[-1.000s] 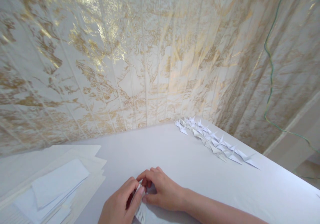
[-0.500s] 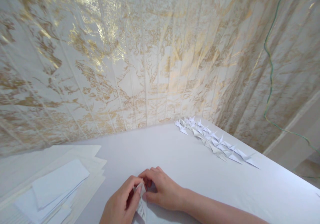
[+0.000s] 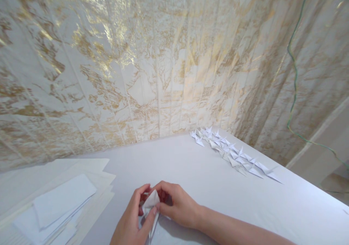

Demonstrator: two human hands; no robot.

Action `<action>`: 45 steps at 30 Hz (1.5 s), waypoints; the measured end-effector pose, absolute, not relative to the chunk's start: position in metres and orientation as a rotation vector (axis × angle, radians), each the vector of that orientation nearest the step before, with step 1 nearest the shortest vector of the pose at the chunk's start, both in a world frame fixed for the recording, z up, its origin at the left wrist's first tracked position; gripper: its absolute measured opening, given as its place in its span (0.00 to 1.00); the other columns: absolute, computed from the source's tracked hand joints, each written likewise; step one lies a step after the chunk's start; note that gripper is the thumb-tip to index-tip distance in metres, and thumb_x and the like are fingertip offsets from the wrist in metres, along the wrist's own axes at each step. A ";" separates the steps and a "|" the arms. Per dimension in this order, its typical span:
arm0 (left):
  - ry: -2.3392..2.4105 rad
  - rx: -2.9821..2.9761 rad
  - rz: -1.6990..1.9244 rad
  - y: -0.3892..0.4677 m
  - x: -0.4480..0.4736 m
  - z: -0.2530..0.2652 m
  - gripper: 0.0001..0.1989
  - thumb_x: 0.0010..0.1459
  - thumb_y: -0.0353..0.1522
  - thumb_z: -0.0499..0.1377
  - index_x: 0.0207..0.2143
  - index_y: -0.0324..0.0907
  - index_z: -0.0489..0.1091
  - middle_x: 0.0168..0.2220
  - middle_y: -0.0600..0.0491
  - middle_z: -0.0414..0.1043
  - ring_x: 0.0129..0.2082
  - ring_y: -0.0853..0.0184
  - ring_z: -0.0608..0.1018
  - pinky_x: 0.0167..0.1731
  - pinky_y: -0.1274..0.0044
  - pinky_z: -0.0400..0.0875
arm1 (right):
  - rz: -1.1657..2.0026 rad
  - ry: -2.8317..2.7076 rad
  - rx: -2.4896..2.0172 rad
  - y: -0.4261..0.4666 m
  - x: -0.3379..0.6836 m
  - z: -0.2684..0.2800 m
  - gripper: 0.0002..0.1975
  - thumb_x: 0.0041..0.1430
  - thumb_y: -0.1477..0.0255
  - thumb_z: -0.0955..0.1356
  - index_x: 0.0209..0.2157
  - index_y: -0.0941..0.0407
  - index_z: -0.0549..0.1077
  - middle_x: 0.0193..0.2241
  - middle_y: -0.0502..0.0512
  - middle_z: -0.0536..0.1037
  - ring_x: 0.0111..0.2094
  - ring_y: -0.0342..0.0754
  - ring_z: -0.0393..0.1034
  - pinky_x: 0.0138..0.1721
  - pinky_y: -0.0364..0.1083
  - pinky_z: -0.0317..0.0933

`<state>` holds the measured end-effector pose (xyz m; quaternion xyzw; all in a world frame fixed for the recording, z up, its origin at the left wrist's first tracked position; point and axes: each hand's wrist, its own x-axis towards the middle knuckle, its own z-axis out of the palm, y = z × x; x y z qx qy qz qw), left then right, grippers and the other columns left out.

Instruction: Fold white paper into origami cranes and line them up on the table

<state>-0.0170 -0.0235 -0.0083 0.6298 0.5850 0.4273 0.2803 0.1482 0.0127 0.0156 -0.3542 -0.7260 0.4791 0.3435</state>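
Observation:
A small folded piece of white paper (image 3: 151, 201), narrow and pointed, is pinched between both hands low in the middle of the head view. My left hand (image 3: 133, 217) grips it from the left, thumb pressed on its front. From the right, my right hand (image 3: 178, 205) closes thumb and fingers on its edge. The tip of the paper points up and away from me, and its lower end tapers down toward the bottom edge. Some fingertips are hidden behind the paper.
Several folded paper cranes (image 3: 234, 154) stand in rows along the right back of the white table (image 3: 152, 161). At left lie cut white sheets (image 3: 65, 199) on larger paper (image 3: 100, 168). A gold-patterned wall covering (image 3: 136, 74) rises behind; a green cord (image 3: 296, 77) hangs at right.
The folded paper has turned, so a plain broad face shows where markings were visible before. My left fingers have spread behind it, and my right hand has shifted slightly.

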 end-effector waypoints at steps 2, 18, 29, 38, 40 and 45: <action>1.552 1.679 1.135 -0.024 -0.016 -0.010 0.21 0.58 0.44 0.54 0.51 0.45 0.63 0.48 0.47 0.75 0.45 0.59 0.78 0.43 0.68 0.72 | 1.251 -1.875 -0.922 0.012 0.148 0.015 0.16 0.47 0.85 0.65 0.38 0.58 0.74 0.25 0.44 0.68 0.26 0.40 0.60 0.30 0.39 0.56; 1.202 1.065 1.164 -0.021 -0.012 -0.013 0.35 0.48 0.50 0.64 0.53 0.46 0.57 0.57 0.41 0.69 0.41 0.59 0.80 0.32 0.73 0.75 | 1.072 -1.865 -0.877 0.011 0.149 0.022 0.07 0.48 0.82 0.65 0.29 0.57 0.69 0.26 0.46 0.67 0.27 0.41 0.61 0.32 0.40 0.57; 1.109 1.034 1.169 -0.023 -0.011 -0.018 0.36 0.45 0.38 0.67 0.56 0.45 0.58 0.55 0.39 0.72 0.42 0.55 0.81 0.41 0.69 0.73 | 1.011 -2.048 -0.928 0.009 0.149 0.018 0.22 0.46 0.83 0.65 0.44 0.54 0.76 0.26 0.45 0.66 0.26 0.41 0.59 0.29 0.39 0.55; 1.142 1.150 1.089 -0.026 -0.011 -0.016 0.34 0.47 0.42 0.65 0.55 0.43 0.60 0.56 0.37 0.71 0.46 0.53 0.80 0.43 0.69 0.73 | 0.787 -2.139 -0.791 0.010 0.150 0.017 0.15 0.47 0.81 0.64 0.37 0.56 0.77 0.24 0.47 0.68 0.28 0.43 0.61 0.37 0.42 0.55; 1.094 1.111 1.090 -0.027 -0.010 -0.016 0.35 0.47 0.44 0.66 0.55 0.43 0.60 0.56 0.37 0.71 0.45 0.54 0.80 0.43 0.69 0.73 | 0.753 -2.124 -0.775 0.010 0.149 0.018 0.13 0.48 0.81 0.64 0.34 0.56 0.76 0.23 0.47 0.68 0.28 0.43 0.61 0.38 0.43 0.55; 1.064 1.055 1.049 -0.027 -0.009 -0.011 0.35 0.45 0.48 0.68 0.51 0.44 0.62 0.47 0.42 0.76 0.31 0.63 0.80 0.30 0.74 0.72 | 0.669 -2.087 -0.763 0.010 0.150 0.019 0.12 0.48 0.81 0.64 0.32 0.54 0.76 0.22 0.46 0.69 0.27 0.44 0.61 0.39 0.45 0.53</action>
